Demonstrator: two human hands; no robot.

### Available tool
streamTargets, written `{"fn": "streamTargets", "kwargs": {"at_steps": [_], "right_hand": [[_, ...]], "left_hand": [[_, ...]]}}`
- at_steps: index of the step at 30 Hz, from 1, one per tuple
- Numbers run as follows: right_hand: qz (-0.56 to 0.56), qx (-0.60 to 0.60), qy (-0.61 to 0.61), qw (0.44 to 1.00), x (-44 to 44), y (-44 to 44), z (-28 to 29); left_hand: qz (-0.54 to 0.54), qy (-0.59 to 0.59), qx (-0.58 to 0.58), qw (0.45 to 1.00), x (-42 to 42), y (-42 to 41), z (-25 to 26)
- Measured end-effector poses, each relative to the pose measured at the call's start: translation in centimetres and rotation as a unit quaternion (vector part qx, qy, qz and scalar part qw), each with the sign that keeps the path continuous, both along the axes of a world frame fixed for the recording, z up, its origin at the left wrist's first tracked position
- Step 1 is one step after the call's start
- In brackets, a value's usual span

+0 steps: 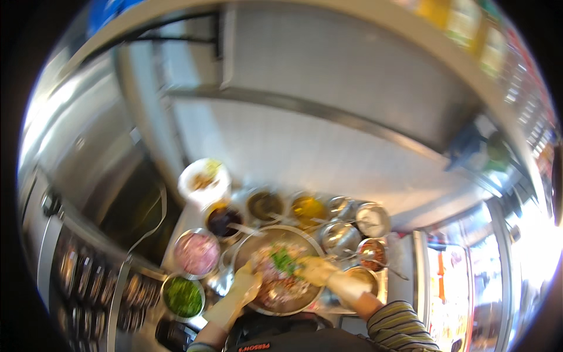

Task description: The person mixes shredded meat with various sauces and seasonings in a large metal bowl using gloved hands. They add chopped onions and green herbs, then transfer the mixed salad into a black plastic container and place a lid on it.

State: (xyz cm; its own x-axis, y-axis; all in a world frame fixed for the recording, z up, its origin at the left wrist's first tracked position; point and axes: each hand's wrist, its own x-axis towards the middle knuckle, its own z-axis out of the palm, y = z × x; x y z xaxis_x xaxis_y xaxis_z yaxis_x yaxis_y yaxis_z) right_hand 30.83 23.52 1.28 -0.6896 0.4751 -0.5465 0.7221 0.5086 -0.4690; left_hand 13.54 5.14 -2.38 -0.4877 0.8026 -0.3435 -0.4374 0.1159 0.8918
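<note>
A large round metal bowl (278,310) holds a chopped mix (281,288) with green herbs (283,260) on top. My left hand (246,281), in a pale translucent glove, is at the bowl's left side, its fingers at the rim; their exact grip is blurred. Over the right part of the bowl is my right hand (314,271), gloved too, with its fingertips at the herbs and the mix. Whether it grips any of them cannot be made out. To the left stand a bowl of sliced pinkish onions (197,254) and a bowl of chopped greens (183,297).
Behind the large bowl are containers of dark liquid (224,220), brownish contents (265,206) and yellow liquid (309,209). A white container (204,180) stands back left. A white-filled bowl (372,220) and a bowl of red flakes (372,254) are at right, with spoons.
</note>
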Motion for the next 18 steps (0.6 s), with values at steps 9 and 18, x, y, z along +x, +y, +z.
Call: {"fn": "streamTargets", "kwargs": {"at_steps": [9,18], "right_hand": [[-0.059,0.111,0.115,0.985,1.1,0.5,2.9],[-0.211,0.079,0.148,0.963,7.6,3.3,1.4]], "left_hand": [[-0.259,0.479,0.047,0.837,-9.3,5.3,-14.1],[-0.418,0.614,-0.085,0.664,-3.5,11.4,-11.9]]}}
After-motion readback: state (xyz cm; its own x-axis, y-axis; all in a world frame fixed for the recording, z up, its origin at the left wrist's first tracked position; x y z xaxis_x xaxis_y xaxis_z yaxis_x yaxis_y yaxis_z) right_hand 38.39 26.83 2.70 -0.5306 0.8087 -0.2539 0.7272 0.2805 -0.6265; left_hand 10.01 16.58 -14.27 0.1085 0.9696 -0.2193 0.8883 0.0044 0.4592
